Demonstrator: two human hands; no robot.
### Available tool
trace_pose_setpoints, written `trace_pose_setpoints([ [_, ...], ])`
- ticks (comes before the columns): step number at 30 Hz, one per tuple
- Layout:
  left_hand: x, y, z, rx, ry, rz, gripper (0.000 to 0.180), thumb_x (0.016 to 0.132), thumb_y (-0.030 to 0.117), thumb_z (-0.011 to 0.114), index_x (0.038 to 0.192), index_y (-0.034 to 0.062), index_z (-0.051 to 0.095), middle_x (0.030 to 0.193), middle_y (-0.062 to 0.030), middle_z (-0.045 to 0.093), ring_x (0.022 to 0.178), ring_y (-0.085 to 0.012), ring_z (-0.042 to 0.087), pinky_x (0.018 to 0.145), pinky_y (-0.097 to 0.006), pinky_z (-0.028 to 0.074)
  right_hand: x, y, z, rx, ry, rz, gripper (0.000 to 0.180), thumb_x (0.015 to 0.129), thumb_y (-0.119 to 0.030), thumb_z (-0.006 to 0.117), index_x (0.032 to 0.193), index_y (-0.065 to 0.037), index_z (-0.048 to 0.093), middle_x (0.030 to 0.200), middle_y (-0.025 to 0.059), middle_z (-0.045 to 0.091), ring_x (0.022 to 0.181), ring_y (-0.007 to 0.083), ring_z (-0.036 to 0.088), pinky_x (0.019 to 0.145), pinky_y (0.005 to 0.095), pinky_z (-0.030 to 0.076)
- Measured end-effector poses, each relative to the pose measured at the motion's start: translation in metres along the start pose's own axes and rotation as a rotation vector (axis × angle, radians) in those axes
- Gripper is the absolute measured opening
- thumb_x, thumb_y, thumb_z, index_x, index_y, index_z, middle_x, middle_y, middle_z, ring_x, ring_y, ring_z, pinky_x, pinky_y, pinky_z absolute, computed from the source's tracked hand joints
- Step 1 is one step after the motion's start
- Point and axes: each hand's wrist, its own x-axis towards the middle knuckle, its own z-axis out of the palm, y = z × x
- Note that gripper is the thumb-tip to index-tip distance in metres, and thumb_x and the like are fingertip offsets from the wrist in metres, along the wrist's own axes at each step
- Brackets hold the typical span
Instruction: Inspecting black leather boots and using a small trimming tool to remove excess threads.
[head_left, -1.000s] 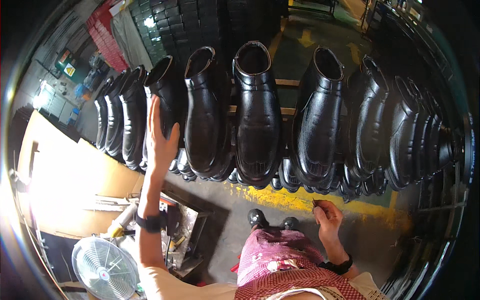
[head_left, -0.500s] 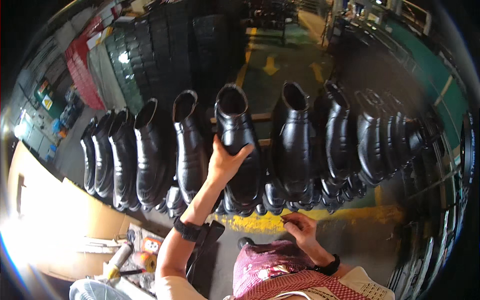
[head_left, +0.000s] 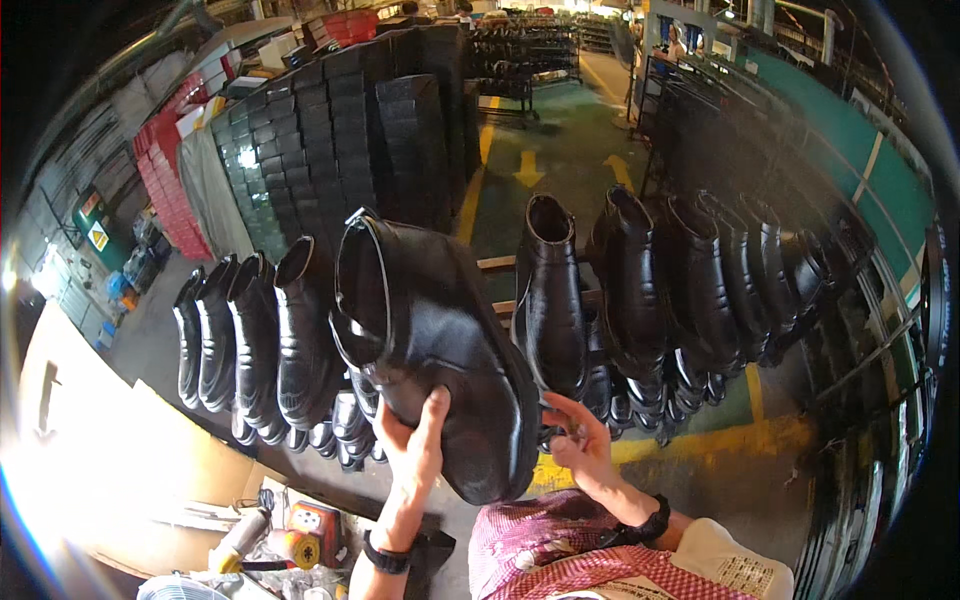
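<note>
Presently: black boot (head_left: 440, 350), lifted clear of the boot rack (head_left: 500, 265), gripped underneath by left hand (head_left: 412, 440); right hand (head_left: 583, 445) beside its toe, fingers loosely spread, empty.

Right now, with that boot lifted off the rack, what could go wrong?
1. The left hand alone grips the boot from underneath, near the sole; the right hand is beside it, apparently not holding it. The boot might tip or slip.
2. The raised boot sits close to the row of boots on the rack; a swing could knock one loose.
3. Tools and clutter lie below the left arm, so a dropped boot might land among them.
</note>
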Motion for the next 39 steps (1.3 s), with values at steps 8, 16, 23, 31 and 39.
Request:
trace_pose_setpoints([
  [8,-0.076,-0.018,-0.016,-0.02,-0.038,-0.041,0.049,0.075,0.01,0.067,0.116,-0.0007,0.042,0.104,-0.0092,0.056,0.094,-0.0158,0.053,0.084,-0.03,0.041,0.002,0.004,0.013,0.102,-0.238,0.05,0.083,0.064,-0.002,0.076,0.132,0.002,0.029,0.128,0.0094,0.042,0.115,0.0163,0.042,0.099,0.0317,0.031],
  [16,-0.123,-0.033,-0.041,-0.169,-0.182,-0.177,0.115,0.06,0.032,0.08,0.139,0.0046,0.002,0.138,-0.0146,0.024,0.128,-0.025,0.026,0.104,-0.037,0.024,-0.031,0.031,-0.012,0.403,-0.423,0.421,0.072,0.072,-0.004,0.067,0.133,-0.001,0.029,0.12,0.0095,0.051,0.107,0.0167,0.051,0.09,0.0308,0.042],
  [23,-0.17,-0.039,-0.065,0.047,0.166,-0.236,0.114,0.057,0.027,0.081,0.14,0.0063,0.006,0.128,-0.0233,0.04,0.119,-0.0308,0.041,0.1,-0.038,0.032,-0.023,0.027,-0.03,-0.136,-0.371,0.215,0.048,0.092,-0.046,0.035,0.11,-0.004,0.051,0.08,-0.003,0.055,0.056,-0.0004,0.035,0.047,0.0178,0.025],
  [31,-0.209,-0.06,-0.086,0.619,0.353,-0.264,0.102,0.059,0.027,0.079,0.136,-0.0018,0.019,0.113,-0.0265,0.053,0.1,-0.0306,0.057,0.087,-0.034,0.045,-0.014,0.003,0.013,-0.584,-0.642,-0.12,0.031,0.088,-0.028,0.055,0.101,-0.001,0.049,0.077,0.0028,0.053,0.066,0.0052,0.046,0.06,0.0189,0.04],
  [39,-0.216,-0.08,-0.106,0.55,0.358,-0.473,0.099,0.059,0.029,0.078,0.135,-0.002,0.022,0.119,-0.0257,0.05,0.107,-0.03,0.054,0.092,-0.033,0.042,-0.013,0.028,0.054,-0.872,-0.746,-0.173,0.029,0.077,-0.022,0.069,0.09,-0.001,0.053,0.074,0.0075,0.059,0.067,0.0114,0.059,0.059,0.0236,0.048],
])
